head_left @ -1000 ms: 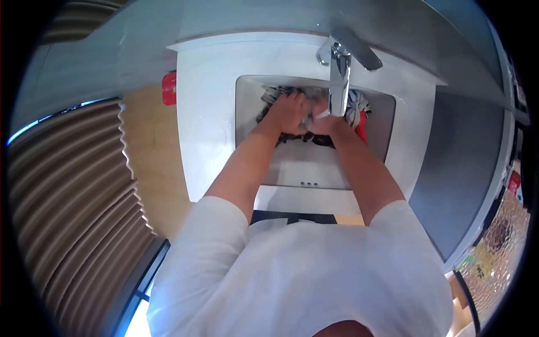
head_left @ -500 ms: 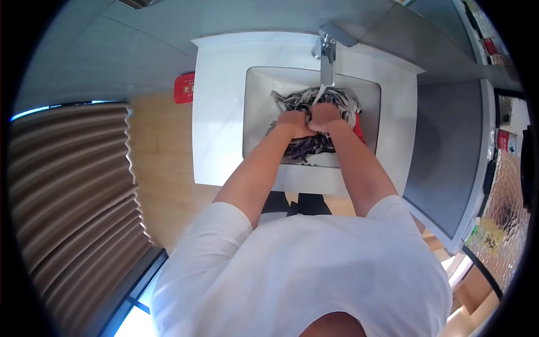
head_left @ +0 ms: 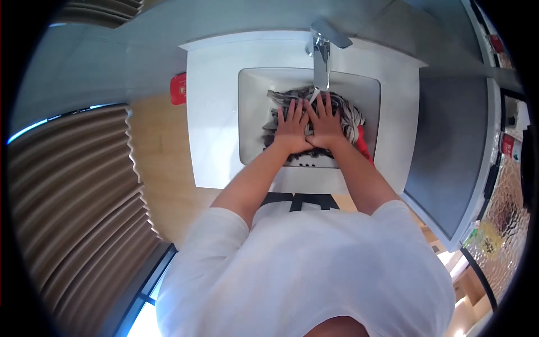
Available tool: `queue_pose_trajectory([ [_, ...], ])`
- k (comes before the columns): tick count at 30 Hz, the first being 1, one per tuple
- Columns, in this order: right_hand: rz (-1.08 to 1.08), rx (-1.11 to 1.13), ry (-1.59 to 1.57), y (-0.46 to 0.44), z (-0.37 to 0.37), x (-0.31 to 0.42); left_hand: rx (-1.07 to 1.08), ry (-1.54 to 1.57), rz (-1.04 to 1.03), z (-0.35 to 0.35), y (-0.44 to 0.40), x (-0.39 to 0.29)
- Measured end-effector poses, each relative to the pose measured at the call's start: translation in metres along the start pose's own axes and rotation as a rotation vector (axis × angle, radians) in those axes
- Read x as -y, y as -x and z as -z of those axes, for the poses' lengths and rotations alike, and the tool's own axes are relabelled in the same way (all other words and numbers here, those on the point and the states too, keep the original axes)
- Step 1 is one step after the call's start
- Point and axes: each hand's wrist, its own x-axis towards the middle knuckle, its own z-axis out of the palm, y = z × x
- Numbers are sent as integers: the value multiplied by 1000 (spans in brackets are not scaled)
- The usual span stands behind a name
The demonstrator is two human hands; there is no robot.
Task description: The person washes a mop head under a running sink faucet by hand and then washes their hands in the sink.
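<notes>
A mop head (head_left: 352, 117) of black, grey and white cloth strands lies bunched in the white sink (head_left: 251, 112). Its red part (head_left: 364, 145) sticks out at the right. My left hand (head_left: 291, 128) presses flat on the strands with fingers spread. Beside it, my right hand (head_left: 325, 126) also lies flat on them, fingers apart, the thumbs close together. Above the fingertips is the chrome faucet (head_left: 321, 63), and a thin stream of water (head_left: 315, 96) runs from its spout. The strands under both palms are hidden.
White countertop (head_left: 214, 123) surrounds the sink. A red object (head_left: 178, 89) sits past its left edge. Farther left hangs a pleated brown curtain (head_left: 73, 174). On the right stands a grey panel (head_left: 446, 151) with a pale frame.
Both hands have gone from closed around the strands to open and flat on top of them. The bunched strands have shifted a little. The view has moved slightly.
</notes>
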Motion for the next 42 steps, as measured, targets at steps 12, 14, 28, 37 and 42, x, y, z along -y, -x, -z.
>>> queue_pose_trajectory([
  [12,-151,-33,-94,-71,-22,-24,40,73,-202,9,-89,53],
  [14,-165,-77,-141,-79,-23,-25,21,77,-222,8,-100,59],
  [28,-72,-332,-110,-92,-19,-27,183,200,54,34,-92,38],
  [37,-245,382,2,-41,24,5,409,340,251,32,-35,11],
  [42,-79,512,19,1,36,5,213,114,-54,20,-2,12],
])
